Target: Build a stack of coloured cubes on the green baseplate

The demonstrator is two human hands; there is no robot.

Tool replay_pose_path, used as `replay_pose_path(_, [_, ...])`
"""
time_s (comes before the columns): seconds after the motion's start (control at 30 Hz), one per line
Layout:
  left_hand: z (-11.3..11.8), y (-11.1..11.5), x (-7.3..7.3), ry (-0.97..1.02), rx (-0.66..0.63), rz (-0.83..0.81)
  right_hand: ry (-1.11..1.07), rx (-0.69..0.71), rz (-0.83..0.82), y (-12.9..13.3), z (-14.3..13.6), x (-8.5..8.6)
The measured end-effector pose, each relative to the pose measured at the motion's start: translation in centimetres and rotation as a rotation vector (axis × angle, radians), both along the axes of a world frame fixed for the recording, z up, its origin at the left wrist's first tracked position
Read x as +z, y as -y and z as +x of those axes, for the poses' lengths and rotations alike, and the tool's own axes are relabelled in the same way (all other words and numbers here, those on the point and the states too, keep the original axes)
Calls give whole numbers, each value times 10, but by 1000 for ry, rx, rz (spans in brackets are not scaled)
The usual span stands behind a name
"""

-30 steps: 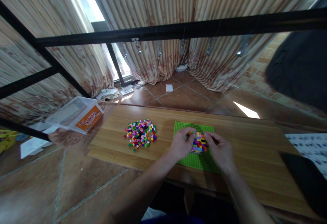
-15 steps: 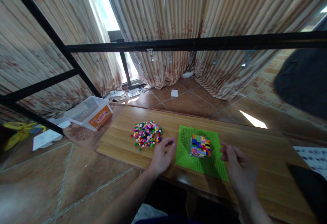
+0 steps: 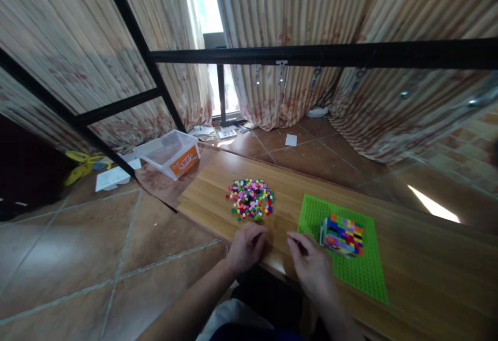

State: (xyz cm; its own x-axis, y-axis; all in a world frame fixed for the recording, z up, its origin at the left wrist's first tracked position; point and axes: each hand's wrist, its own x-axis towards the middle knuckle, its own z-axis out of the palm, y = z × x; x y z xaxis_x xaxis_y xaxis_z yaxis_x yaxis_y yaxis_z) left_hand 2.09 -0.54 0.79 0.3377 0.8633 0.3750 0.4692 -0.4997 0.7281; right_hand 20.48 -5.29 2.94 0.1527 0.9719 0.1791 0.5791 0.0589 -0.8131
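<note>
Several small coloured bricks (image 3: pixel 251 198) lie in a loose pile on the wooden table (image 3: pixel 286 196). Just in front of that pile is my left hand (image 3: pixel 247 246), its fingers curled together; anything inside them is hidden. My right hand (image 3: pixel 313 263) is at the near left edge of the green baseplate (image 3: pixel 361 276), thumb and fingertips pinched and pointing towards my left hand. Whether it holds a tiny brick cannot be made out. On the baseplate stands a multicoloured brick block (image 3: pixel 344 235), close beside my right hand but not gripped.
A clear plastic box (image 3: pixel 171 154) with an orange label stands beyond the table's left end. Black metal rails (image 3: pixel 252 55) cross in front of the curtains (image 3: pixel 291 14). Papers (image 3: pixel 291 140) and a white tray-like object (image 3: pixel 112 178) lie on the tiled floor.
My right hand has moved from the right side of the brick block to its left, nearer my left hand. The view has turned, so the table appears further right.
</note>
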Motion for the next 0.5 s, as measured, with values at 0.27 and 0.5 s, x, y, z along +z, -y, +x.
replay_pose_path(0.27, [-4, -1, -1, 48, -53, -7, 284, 58, 4, -62, -29, -14])
replay_pose_path(0.5, [-2, -2, -1, 74, -57, -13, 456, 83, -9, -85, -37, -20])
